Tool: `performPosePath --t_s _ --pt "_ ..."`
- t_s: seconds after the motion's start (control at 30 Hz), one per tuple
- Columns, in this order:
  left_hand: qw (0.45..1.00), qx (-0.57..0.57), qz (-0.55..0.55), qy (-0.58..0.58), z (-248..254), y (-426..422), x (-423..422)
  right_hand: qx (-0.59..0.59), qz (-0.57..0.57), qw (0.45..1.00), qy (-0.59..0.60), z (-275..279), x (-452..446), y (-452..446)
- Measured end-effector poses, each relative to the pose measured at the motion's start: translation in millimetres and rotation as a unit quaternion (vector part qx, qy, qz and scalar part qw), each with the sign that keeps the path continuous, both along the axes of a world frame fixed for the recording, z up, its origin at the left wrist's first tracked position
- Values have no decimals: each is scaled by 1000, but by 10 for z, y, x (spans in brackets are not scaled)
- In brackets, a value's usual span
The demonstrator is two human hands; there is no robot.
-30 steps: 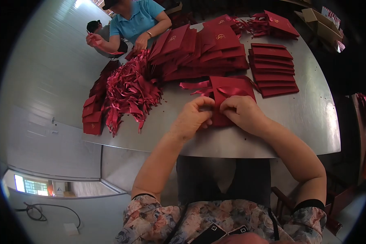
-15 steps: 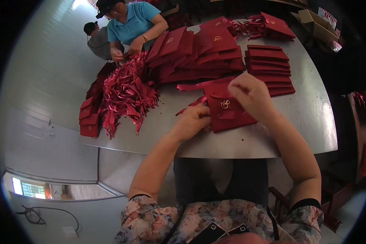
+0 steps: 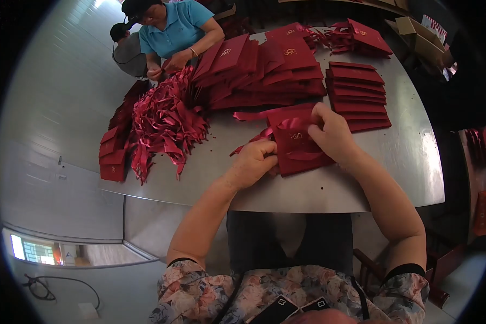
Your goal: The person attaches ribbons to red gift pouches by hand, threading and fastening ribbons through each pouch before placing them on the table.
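The left grip (image 3: 255, 162) pinches while the right grip (image 3: 333, 132) curls.

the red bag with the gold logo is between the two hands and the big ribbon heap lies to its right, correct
Wrong side: the head view shows the big ribbon heap to the left of the red bag; the rest holds.

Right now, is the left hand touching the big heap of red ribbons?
Apart. The head view shows bare metal tabletop between the left hand and the ribbon heap; the hand is at the left edge of the nearest red bag.
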State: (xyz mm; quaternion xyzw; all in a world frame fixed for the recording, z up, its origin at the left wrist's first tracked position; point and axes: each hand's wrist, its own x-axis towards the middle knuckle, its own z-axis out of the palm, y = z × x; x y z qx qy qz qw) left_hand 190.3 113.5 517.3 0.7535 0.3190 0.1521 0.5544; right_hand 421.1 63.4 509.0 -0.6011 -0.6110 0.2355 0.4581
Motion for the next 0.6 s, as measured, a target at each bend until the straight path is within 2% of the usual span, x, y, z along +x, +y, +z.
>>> performPosePath --t_s 0.03,0.07,0.13,0.17,0.2,0.23,0.27,0.3,0.37,0.4,0.47,0.6 --pt "1000 15 6 2 -5 -2 10 -50 28 978 201 45 -60 -9" --pt "999 29 11 5 -11 -7 13 -50 28 978 203 -6 -72 10" --pt "998 69 11 4 -51 2 0 -86 99 891 434 -113 -86 67" --pt "994 109 13 0 -77 16 -7 -85 99 891 434 -130 -34 79" --pt "994 111 15 0 -113 45 -7 -99 107 856 497 -123 31 80" --pt "972 233 -2 -34 -146 80 0 -113 114 814 558 -125 67 81" --pt "934 350 -20 -67 -182 105 -11 -113 116 813 559 -140 77 83" --pt "934 350 -20 -65 -157 86 -32 -113 111 793 589 -126 82 73" --pt "964 261 3 54 -80 34 -121 -111 106 770 619 -88 75 52" --pt "964 261 1 56 -53 19 -172 -114 94 774 616 -59 45 43" --pt "990 112 75 28 -10 1 -282 -116 79 776 614 -60 20 36" --pt "983 119 127 52 19 15 -458 -129 100 803 574 -28 -47 38"
